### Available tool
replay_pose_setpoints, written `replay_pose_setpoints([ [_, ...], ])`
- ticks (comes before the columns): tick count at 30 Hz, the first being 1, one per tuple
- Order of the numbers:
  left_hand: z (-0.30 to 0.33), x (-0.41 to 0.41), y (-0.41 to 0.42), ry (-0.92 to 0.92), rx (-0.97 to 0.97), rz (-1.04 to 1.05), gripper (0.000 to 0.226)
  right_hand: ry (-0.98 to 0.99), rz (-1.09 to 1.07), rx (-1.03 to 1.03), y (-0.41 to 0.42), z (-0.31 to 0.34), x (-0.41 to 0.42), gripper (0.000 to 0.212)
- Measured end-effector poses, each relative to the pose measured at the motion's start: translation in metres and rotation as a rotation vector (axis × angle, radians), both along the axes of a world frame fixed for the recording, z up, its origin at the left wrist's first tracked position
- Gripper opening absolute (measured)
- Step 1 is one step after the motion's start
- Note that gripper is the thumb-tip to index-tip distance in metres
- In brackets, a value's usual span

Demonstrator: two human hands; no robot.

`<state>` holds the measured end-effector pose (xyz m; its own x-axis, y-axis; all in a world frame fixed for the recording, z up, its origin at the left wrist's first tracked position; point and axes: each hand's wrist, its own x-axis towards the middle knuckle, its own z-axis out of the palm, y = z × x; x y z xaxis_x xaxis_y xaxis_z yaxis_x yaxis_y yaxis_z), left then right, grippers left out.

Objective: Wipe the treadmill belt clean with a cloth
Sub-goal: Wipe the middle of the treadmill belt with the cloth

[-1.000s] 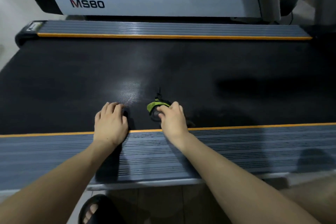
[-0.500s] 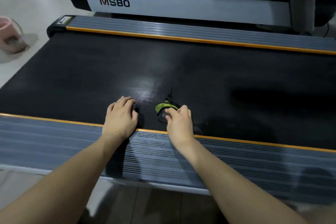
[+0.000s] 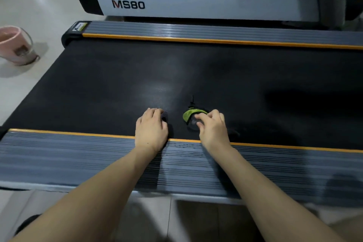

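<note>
Head view: the treadmill belt (image 3: 216, 76) fills the middle of the picture, black and textured, with an orange-edged grey side rail (image 3: 78, 155) at 6 o'clock and a second rail (image 3: 196, 31) at 12 o'clock. The cloth (image 3: 191, 117), a small bunched thing of green and dark grey with a thin black cord poking toward 12 o'clock, lies on the belt close to the near rail. The right hand (image 3: 213, 128) has its fingers curled over the cloth and pinches it against the belt. The left hand (image 3: 151, 126) sits just at 9 o'clock from the cloth, apart from it, fingers together and gently bent, pressing flat on the belt with the heel on the orange strip; it holds nothing.

Against the pictures from a second ago, both hands and the cloth keep the same pose and the same spot on the belt; what has shifted is the outlook, swung leftward so that the belt's end cap (image 3: 77, 29) and a pink bucket (image 3: 16, 45) on the floor at 10 o'clock now show. A second machine marked MS80 (image 3: 128, 4) stands beyond.

My reading is that no stroke has been made in this stretch: the cloth is gripped and ready, and most of the belt toward 9 o'clock and 12 o'clock likely remains to be wiped.
</note>
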<state>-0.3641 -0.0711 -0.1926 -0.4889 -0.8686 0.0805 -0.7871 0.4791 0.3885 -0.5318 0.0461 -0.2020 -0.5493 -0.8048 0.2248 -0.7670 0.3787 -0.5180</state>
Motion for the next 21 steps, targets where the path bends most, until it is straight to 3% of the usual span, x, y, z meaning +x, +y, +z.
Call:
replay_pose_setpoints([
  [21,0.012,0.068,-0.061,-0.091,-0.001,-0.147,0.038,0.004,0.056,-0.107,-0.049,0.0,0.07,0.027],
])
